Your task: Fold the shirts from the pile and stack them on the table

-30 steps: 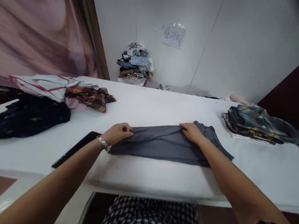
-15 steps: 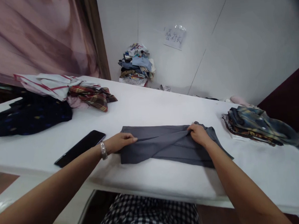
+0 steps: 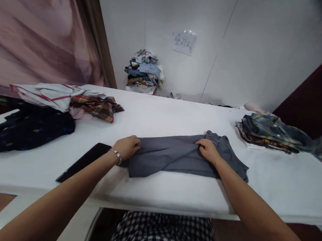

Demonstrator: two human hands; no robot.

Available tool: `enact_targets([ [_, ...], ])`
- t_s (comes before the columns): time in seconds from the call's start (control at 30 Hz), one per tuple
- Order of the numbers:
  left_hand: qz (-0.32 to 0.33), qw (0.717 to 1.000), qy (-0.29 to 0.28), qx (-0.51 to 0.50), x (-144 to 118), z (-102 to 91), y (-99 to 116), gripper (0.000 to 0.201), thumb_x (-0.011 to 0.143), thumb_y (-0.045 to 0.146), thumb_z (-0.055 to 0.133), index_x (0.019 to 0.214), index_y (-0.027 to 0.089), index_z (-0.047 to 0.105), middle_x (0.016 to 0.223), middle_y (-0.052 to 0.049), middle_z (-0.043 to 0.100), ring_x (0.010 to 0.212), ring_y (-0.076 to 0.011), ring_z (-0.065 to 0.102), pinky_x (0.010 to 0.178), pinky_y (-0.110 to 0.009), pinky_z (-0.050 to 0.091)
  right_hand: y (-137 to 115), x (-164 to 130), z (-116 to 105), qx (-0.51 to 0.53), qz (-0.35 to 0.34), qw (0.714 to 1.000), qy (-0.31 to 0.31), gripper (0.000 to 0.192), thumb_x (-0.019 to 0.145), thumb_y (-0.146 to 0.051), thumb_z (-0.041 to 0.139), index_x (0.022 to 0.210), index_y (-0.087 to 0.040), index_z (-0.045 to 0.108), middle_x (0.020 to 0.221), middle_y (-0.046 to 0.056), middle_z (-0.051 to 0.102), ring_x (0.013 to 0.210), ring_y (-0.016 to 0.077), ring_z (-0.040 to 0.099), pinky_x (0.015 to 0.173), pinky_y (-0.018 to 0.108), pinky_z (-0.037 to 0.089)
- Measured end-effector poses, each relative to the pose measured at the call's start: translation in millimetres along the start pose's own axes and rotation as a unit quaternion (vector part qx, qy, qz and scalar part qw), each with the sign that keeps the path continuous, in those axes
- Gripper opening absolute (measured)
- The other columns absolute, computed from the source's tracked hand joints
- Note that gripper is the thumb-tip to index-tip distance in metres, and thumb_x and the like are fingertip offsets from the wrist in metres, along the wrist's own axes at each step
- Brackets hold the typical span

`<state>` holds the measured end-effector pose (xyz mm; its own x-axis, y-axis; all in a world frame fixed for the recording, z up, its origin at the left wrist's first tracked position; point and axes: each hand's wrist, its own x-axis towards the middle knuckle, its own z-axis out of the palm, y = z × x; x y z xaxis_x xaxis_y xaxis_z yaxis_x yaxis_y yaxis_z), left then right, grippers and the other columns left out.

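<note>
A dark grey shirt (image 3: 165, 156) lies in a long folded strip across the table in front of me, its bunched end to the right. With fingers curled in, my left hand (image 3: 126, 147) grips the far left corner of the cloth. My right hand (image 3: 208, 151) pinches a fold of the upper layer near the bunched end, thumb and fingertips together. Slanting creases run through the fabric between both hands. A bracelet (image 3: 116, 156) circles my left wrist.
A black phone-like slab (image 3: 83, 162) lies beside my left forearm. Rumpled clothes (image 3: 33, 124) are heaped at the left of the white table (image 3: 160, 117), and folded garments (image 3: 271, 133) are stacked at the right. Behind the table stands a tall clothes pile (image 3: 145, 70).
My left hand has moved up to the shirt's far left corner and curled its fingers. My right hand has slid a little left along the cloth, and the bunched end shows more.
</note>
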<state>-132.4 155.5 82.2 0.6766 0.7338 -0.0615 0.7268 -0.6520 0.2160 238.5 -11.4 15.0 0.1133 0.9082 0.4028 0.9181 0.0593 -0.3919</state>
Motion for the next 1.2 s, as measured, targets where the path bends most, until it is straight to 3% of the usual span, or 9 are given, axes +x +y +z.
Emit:
enact_targets([
  [0.17,-0.014,0.992,0.111,0.065,17,-14.5,-2,0.033,0.093,0.030,0.033,0.095,0.019,0.064,0.110,-0.012,0.063,0.088,-0.0234,0.063,0.068,-0.032,0.042,1,-2,2,0.008,-0.007,1.000,0.020,0.036,0.071,-0.007,0.044,0.089,-0.020,0.072,0.088,0.006,0.073,0.086,0.0217,0.065,0.087,0.038,0.047],
  [0.33,0.077,0.997,0.024,0.013,17,-0.6,-6,0.022,0.087,0.034,0.048,0.078,0.021,0.064,0.092,-0.008,0.067,0.086,-0.0221,0.061,0.070,-0.030,0.041,-2,-5,0,0.007,-0.009,0.999,0.034,0.036,0.074,-0.008,0.043,0.091,-0.020,0.072,0.091,0.007,0.074,0.089,0.0217,0.065,0.091,0.040,0.046],
  [0.47,0.001,0.999,0.030,-0.014,12,-0.2,-9,0.044,0.087,0.055,0.039,0.074,0.023,0.066,0.084,-0.006,0.069,0.078,-0.0217,0.062,0.066,-0.031,0.040,-9,-4,-6,-0.004,-0.012,1.000,0.021,0.038,0.075,-0.008,0.043,0.093,-0.022,0.073,0.089,0.005,0.074,0.087,0.0209,0.065,0.099,0.044,0.043],
  [0.6,-0.048,0.997,0.061,0.002,24,-7.0,-13,0.039,0.083,0.053,0.045,0.095,0.025,0.070,0.101,-0.007,0.070,0.089,-0.0230,0.063,0.070,-0.030,0.042,-17,0,-14,0.023,0.026,0.999,0.000,0.034,0.078,-0.013,0.046,0.097,-0.022,0.074,0.100,0.005,0.075,0.094,0.0223,0.068,0.094,0.041,0.048],
  [0.7,-0.036,0.999,0.006,0.027,38,-7.6,-12,0.038,0.077,0.047,0.053,0.102,0.026,0.071,0.114,-0.008,0.068,0.098,-0.0245,0.063,0.073,-0.029,0.044,-20,8,-19,0.027,0.072,0.997,-0.013,0.030,0.085,-0.021,0.048,0.102,-0.023,0.073,0.107,0.006,0.074,0.100,0.0231,0.068,0.091,0.038,0.051],
  [0.8,-0.034,0.997,-0.040,0.048,50,-10.1,-9,0.028,0.074,0.041,0.057,0.089,0.025,0.074,0.101,-0.008,0.071,0.090,-0.0245,0.064,0.069,-0.029,0.044,-24,19,-25,0.001,0.077,0.996,-0.045,0.028,0.087,-0.024,0.052,0.105,-0.023,0.073,0.108,0.008,0.074,0.100,0.0254,0.068,0.090,0.040,0.051],
  [0.97,-0.030,0.997,-0.008,0.068,64,-19.8,-9,0.025,0.078,0.035,0.050,0.084,0.024,0.073,0.102,-0.009,0.071,0.093,-0.0253,0.063,0.072,-0.030,0.044,-36,32,-31,0.059,0.035,0.993,-0.101,0.027,0.091,-0.036,0.053,0.106,-0.026,0.073,0.112,0.006,0.073,0.102,0.0240,0.067,0.092,0.038,0.051],
  [1.1,-0.035,0.997,0.001,0.074,70,-14.4,-12,0.024,0.077,0.031,0.052,0.083,0.022,0.073,0.099,-0.011,0.071,0.090,-0.0256,0.064,0.071,-0.030,0.045,-38,30,-29,0.059,0.046,0.991,-0.111,0.032,0.092,-0.042,0.051,0.106,-0.024,0.073,0.112,0.007,0.073,0.102,0.0248,0.068,0.091,0.039,0.051],
  [1.2,-0.044,0.996,0.021,0.073,66,-11.1,-14,0.029,0.082,0.032,0.047,0.092,0.021,0.072,0.111,-0.011,0.068,0.094,-0.0253,0.064,0.073,-0.031,0.045,-31,25,-31,0.045,0.050,0.991,-0.118,0.033,0.091,-0.042,0.051,0.109,-0.024,0.073,0.114,0.008,0.072,0.106,0.0252,0.066,0.094,0.039,0.050],
])
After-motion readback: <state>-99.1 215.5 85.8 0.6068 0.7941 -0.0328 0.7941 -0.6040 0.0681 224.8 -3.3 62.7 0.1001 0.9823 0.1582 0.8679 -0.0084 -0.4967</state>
